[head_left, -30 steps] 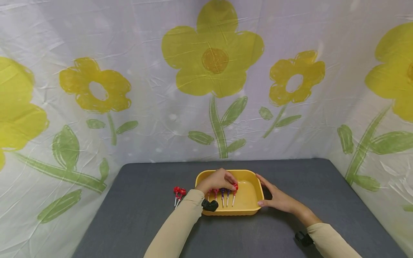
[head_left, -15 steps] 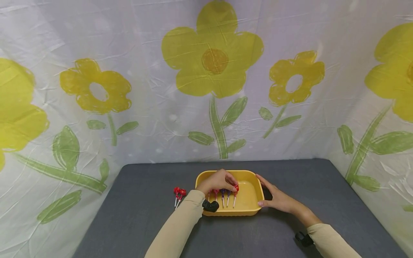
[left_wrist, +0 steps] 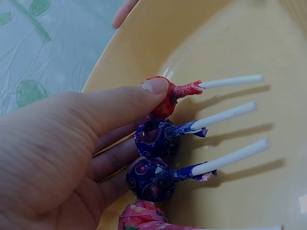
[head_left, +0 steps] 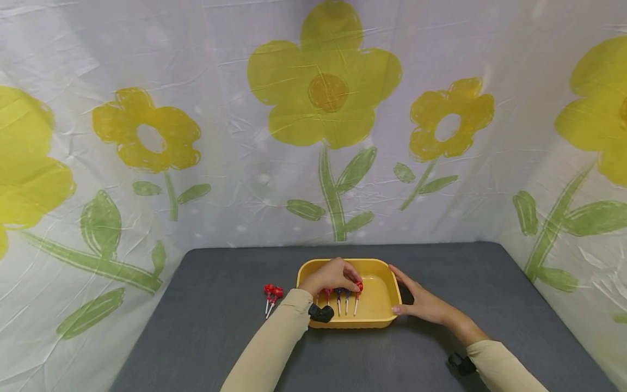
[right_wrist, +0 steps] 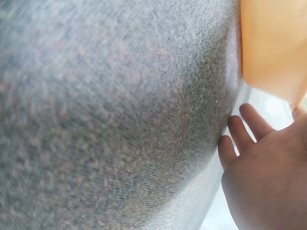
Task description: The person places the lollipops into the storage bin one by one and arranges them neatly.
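Note:
In the head view my left hand (head_left: 333, 275) reaches into a yellow tray (head_left: 350, 324). Thumb and fingers pinch the head of a red-wrapped lollipop (left_wrist: 168, 106), its white stick pointing away from the palm in the left wrist view. Beside it lie two purple lollipops (left_wrist: 156, 138), with a pinkish-red lollipop (left_wrist: 140, 214) past them, partly cut off by the frame. My right hand (head_left: 426, 302) rests at the tray's right end, thumb at the near side of the rim and fingers extended toward the far corner.
Two red lollipops (head_left: 272, 294) lie on the dark grey table (head_left: 220, 326), left of the tray. A flower-printed cloth (head_left: 235, 163) hangs behind and on both sides. Black wrist bands (head_left: 320, 312) are on both arms.
The pinched red lollipop has shifted very slightly to the right with my left hand. My right hand stays at the tray's end, and the tray stays put.

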`<state>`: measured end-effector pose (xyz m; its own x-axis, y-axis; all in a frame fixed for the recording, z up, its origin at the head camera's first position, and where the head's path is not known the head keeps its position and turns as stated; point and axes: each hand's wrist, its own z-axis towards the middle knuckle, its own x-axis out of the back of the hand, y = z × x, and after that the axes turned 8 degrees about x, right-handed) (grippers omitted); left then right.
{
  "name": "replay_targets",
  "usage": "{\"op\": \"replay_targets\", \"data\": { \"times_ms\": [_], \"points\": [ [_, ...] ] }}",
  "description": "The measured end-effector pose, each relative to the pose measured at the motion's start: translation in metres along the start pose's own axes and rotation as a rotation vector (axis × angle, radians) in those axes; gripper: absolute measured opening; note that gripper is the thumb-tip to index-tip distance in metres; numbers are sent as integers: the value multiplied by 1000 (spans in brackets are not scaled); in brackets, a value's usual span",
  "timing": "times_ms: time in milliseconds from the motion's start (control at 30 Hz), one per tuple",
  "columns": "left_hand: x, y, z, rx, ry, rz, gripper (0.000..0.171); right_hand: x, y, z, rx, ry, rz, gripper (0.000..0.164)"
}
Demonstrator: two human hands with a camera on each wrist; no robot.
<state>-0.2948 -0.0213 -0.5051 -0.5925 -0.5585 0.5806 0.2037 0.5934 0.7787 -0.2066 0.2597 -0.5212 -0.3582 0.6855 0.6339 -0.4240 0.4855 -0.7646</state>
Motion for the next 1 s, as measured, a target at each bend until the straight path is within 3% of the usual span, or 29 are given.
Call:
{"op": "replay_targets", "data": {
  "times_ms": [467,1000],
  "points": [
    [-2,5,2,-5,37,75,12,0,1,1,-5,-7,-1,103],
    [-1,7,1,17,53,62,12,0,0,1,-22,-7,-6,103]
  ]
}}
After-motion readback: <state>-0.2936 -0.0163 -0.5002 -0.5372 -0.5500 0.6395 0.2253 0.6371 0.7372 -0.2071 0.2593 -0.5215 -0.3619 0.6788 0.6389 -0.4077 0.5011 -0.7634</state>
